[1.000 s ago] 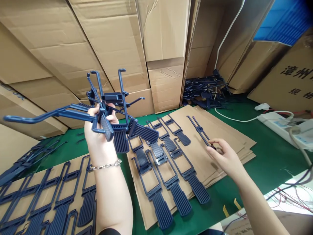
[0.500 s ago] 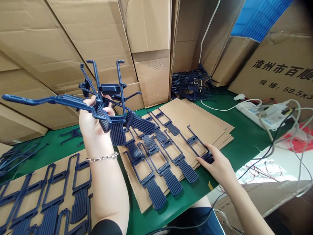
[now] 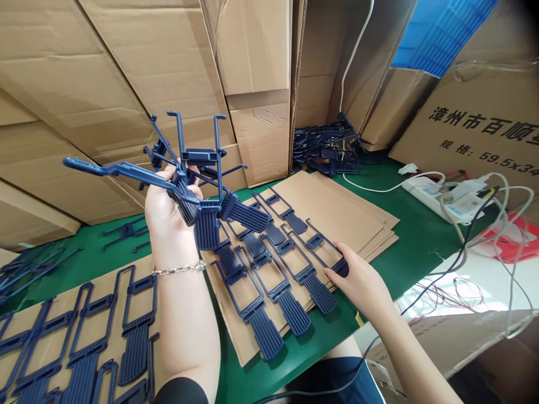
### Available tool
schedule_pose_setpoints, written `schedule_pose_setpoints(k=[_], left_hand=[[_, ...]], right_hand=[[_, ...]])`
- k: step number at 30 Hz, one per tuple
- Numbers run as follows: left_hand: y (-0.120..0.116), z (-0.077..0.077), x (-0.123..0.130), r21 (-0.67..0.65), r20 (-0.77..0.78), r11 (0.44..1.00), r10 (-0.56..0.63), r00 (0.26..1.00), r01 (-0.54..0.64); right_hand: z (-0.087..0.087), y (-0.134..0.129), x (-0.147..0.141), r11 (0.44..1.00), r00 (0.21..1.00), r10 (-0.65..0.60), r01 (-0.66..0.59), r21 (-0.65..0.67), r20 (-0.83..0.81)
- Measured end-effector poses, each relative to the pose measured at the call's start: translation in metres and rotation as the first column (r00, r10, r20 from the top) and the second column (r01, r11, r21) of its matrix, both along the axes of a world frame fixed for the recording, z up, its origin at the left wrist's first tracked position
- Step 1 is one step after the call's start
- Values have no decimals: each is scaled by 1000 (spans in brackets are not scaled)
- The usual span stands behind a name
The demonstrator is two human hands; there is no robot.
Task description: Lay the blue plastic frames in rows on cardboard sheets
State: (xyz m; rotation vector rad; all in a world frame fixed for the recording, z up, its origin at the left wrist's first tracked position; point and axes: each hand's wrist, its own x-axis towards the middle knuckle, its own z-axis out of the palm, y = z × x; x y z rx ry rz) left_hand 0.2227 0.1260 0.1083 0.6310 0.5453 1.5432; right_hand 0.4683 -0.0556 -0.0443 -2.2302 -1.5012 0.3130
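Observation:
My left hand [image 3: 168, 199] is raised and closed around a bunch of dark blue plastic frame parts [image 3: 208, 224], each with a ribbed paddle and hooked arms. They splay out in several directions. Lower right, my right hand [image 3: 353, 275] grips one more such part [image 3: 315, 241] by its paddle end, which the fingers mostly hide. That part lies at the right end of a row on a brown cardboard sheet [image 3: 242, 342]. Several like parts [image 3: 290, 303] lie there in two rows, paddles toward me.
Another cardboard sheet with laid-out parts [image 3: 84, 370] is at lower left. Loose parts [image 3: 37, 275] lie on the green table [image 3: 429, 219] at left, with a heap [image 3: 324, 143] at the back. A power strip [image 3: 438, 196] with cables stands right. Cardboard boxes [image 3: 252, 50] wall the back.
My right hand has moved left with its part, bringing it beside the row on the cardboard. The bunch in my left hand has shifted a little right and turned.

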Motion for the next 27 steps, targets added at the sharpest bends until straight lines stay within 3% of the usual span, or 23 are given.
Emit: schedule_pose_setpoints(k=[14, 27], left_hand=[[5, -1, 2, -49, 12, 997, 66, 998, -65], [5, -2, 6, -75, -32, 997, 5, 999, -7]], right_hand=[[3, 19, -16, 998, 996, -50, 52, -28, 68], [-2, 20, -21, 1000, 988, -23, 23, 5, 154]])
